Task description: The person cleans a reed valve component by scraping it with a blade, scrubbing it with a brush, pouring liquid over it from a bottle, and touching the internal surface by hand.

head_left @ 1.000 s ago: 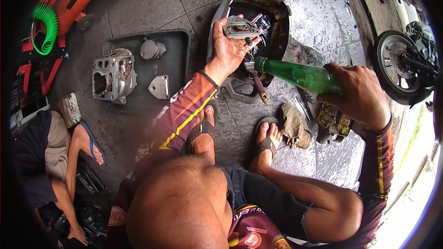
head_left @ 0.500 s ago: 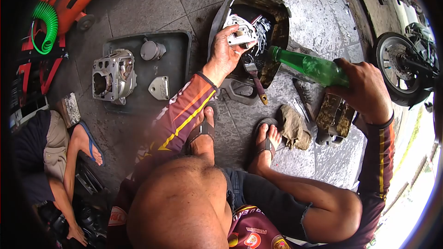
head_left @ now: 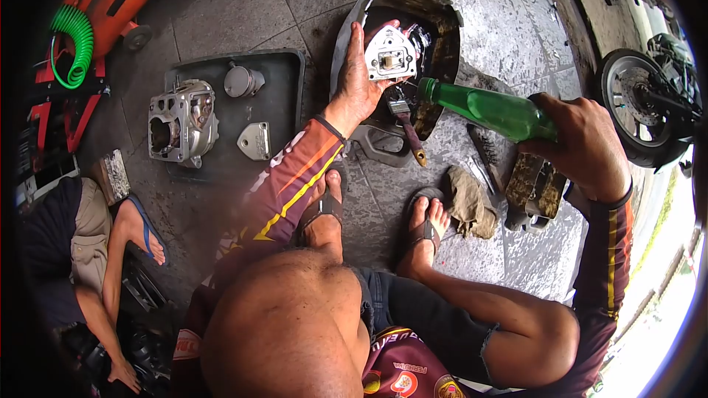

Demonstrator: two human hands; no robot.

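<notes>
My left hand (head_left: 355,87) grips a pale metal engine part (head_left: 399,65) with bolt holes and a square opening, above a cut-open dark plastic container (head_left: 445,18). Closed round the lower body of a green bottle (head_left: 483,109), my right hand (head_left: 590,144) keeps it tilted, its mouth close to the part's lower right edge. A thin stream at the mouth is hard to make out. Below the part, a paintbrush (head_left: 405,124) leans over the container's near rim, with its handle toward me.
On the left, a dark tray (head_left: 287,114) bears an engine block (head_left: 182,124), a piston (head_left: 242,81) and a small cover plate (head_left: 255,141). A rag (head_left: 470,205) and a grimy block (head_left: 537,184) lie near my right foot. Another person's foot (head_left: 140,228) is at left.
My left hand has turned the engine part, so its face with the square opening now shows. The bottle's mouth has shifted slightly left and down. White streaks of liquid in the container show less.
</notes>
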